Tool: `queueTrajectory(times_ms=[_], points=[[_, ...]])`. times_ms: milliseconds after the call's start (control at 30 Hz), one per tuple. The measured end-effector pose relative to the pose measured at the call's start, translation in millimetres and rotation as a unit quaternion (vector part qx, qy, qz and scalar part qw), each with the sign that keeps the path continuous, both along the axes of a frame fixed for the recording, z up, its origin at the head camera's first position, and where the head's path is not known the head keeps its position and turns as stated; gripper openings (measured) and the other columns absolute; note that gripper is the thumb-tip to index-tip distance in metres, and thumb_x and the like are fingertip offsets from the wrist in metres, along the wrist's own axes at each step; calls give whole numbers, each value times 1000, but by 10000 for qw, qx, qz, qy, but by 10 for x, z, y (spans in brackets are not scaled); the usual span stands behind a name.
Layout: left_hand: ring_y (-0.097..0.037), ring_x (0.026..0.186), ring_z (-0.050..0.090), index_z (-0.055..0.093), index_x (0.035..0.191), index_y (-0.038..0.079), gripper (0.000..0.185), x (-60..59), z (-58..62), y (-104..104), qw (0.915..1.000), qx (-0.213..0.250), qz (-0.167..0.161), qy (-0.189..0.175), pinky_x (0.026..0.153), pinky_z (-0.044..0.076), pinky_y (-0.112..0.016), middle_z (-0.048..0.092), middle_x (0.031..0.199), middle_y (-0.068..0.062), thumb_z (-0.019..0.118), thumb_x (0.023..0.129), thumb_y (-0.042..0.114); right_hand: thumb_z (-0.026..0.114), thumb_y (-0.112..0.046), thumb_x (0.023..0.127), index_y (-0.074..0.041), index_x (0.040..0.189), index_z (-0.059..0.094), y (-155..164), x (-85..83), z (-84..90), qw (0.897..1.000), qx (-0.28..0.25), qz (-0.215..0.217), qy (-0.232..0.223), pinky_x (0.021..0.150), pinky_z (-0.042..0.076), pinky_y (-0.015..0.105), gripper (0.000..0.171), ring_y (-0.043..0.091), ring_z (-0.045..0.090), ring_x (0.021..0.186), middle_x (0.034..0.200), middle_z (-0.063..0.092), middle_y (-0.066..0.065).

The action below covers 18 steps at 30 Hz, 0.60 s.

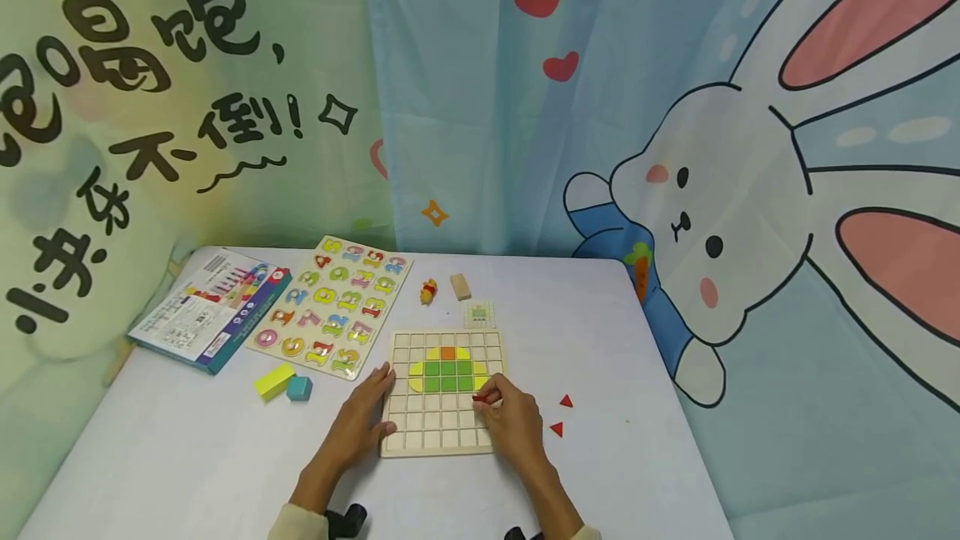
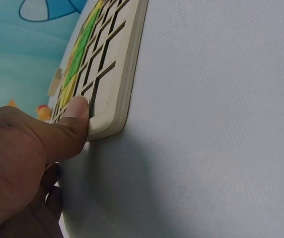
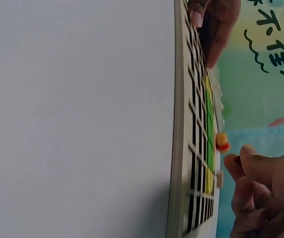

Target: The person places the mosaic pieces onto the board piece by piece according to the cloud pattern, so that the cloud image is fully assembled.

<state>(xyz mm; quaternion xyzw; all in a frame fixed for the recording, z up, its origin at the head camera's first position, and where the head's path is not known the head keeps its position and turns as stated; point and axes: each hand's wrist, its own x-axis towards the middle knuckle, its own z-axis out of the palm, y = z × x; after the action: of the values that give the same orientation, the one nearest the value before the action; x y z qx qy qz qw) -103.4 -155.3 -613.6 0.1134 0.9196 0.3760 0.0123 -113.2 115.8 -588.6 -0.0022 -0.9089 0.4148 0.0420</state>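
Note:
A wooden grid board (image 1: 438, 440) lies on the table, with green squares (image 1: 448, 377), rounded yellow pieces (image 1: 416, 378) and an orange square (image 1: 447, 352) set in its cells. My left hand (image 1: 362, 415) rests along the board's left edge, its thumb (image 2: 76, 109) touching the rim near the front corner. Between thumb and index finger my right hand (image 1: 513, 423) pinches a small red piece (image 1: 478, 398) over the board's right side; the fingers mostly hide it. Two red triangles (image 1: 566, 401) lie to the right of that hand.
Behind the board are a small pattern card (image 1: 479, 314), a wooden block (image 1: 460, 287) and a little yellow-and-red figure (image 1: 428, 292). On the left lie a number puzzle board (image 1: 330, 307), a boxed set (image 1: 210, 307), a yellow block (image 1: 274, 382) and a blue block (image 1: 299, 388).

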Motion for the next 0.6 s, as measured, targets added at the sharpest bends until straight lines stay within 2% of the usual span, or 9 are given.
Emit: queueTrajectory(times_ms=[133,233,367,500,600], points=[[-44,160,32,44,159,0,83,2,-10,1,10000,-22,-12,50,130,28,-61,36,172,-18,83,86,-1,88,-10,85,-21,91,71,-146,-29,0,9993,-316,170,-62,52,39,21,21,5,50,59,85,75,-4],[-44,160,32,44,159,-1,83,3,-29,-1,9999,-37,-41,86,130,28,-60,37,171,-19,83,85,-2,87,-8,86,-18,98,75,-249,-54,-25,9986,-442,280,-75,50,38,20,19,4,48,58,87,73,-3],[-44,160,32,44,159,-1,83,-1,-44,-6,9999,-31,-54,88,130,28,-60,37,171,-19,83,85,-2,83,-7,90,-17,104,78,-382,-63,-44,9983,-372,457,32,52,40,19,19,4,51,64,87,71,-3],[-43,160,32,44,159,0,83,-3,-29,-7,10000,-37,-42,59,130,28,-61,37,172,-18,83,86,-1,85,-12,89,-20,97,79,-496,-65,-54,9985,-247,469,157,53,42,20,13,3,58,64,83,76,-5],[-43,160,32,44,159,0,83,-2,-11,-8,10000,-48,-26,36,130,28,-61,36,172,-18,83,86,0,86,-17,87,-22,93,79,-569,-76,-72,9987,-71,456,217,58,47,23,11,2,65,67,79,78,-8]])
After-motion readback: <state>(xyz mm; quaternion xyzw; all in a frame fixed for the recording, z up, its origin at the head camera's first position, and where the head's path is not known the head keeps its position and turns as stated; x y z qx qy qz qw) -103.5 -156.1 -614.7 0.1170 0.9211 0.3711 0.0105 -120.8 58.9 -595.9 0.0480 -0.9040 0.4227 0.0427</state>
